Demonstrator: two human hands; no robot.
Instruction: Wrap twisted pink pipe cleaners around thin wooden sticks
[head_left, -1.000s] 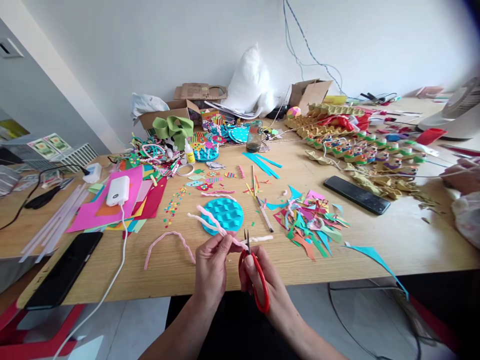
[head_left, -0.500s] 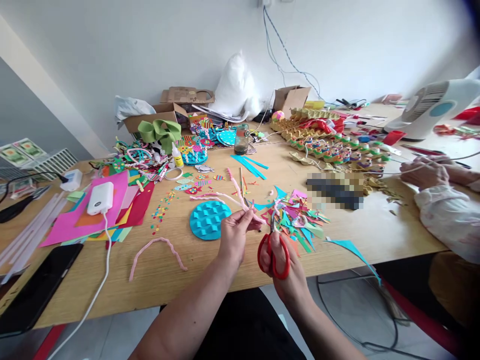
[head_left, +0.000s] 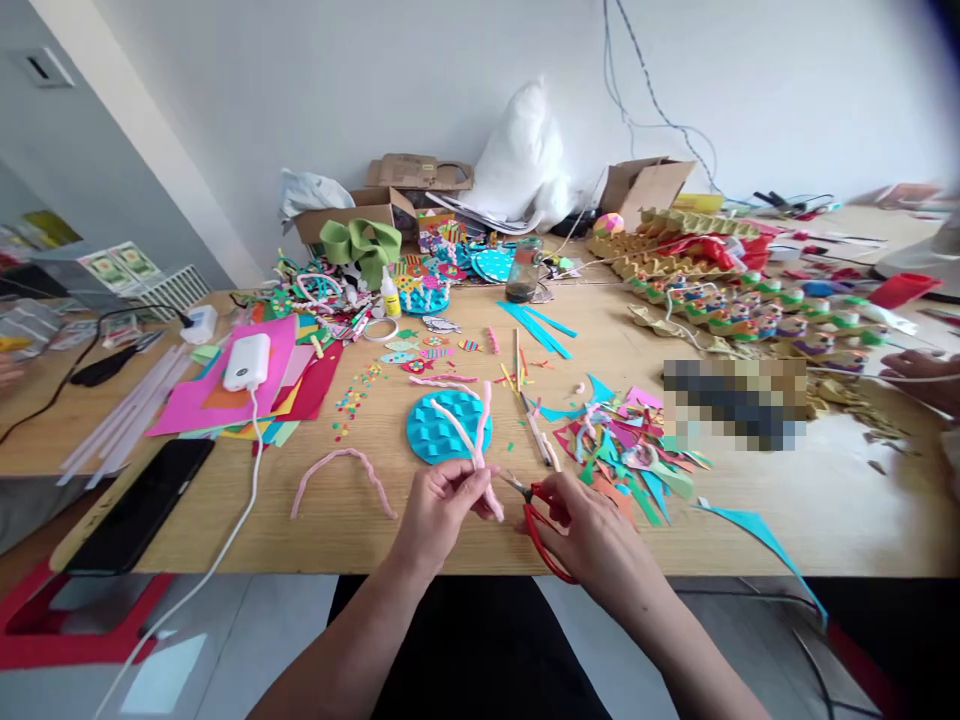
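Note:
Pinched in my left hand (head_left: 439, 508) are pink fuzzy strips (head_left: 484, 432), whose upper ends spread over a round blue piece (head_left: 427, 425) with raised folds. My right hand (head_left: 592, 528) grips red-handled scissors (head_left: 541, 545), their blades pointing left towards the strips just beside my left fingers. Whether the blades touch the strips is not clear. Another pink strip (head_left: 330, 456) lies curved on the table to the left. Colourful paper scraps (head_left: 637, 450) are heaped beyond my right hand.
Left are a white power bank (head_left: 246, 362) with a cable, coloured sheets (head_left: 180, 405) and a black phone (head_left: 142, 508). A glue bottle (head_left: 390, 295) and glass jar (head_left: 523, 275) stand behind. Egg cartons (head_left: 735, 300) with small figures are at the right, near another person's hand (head_left: 919, 370).
The view has swung right-to-left, showing more of the left side. My left hand holds the strips lower, and the scissors have turned from pointing up to pointing left, nearer the strips.

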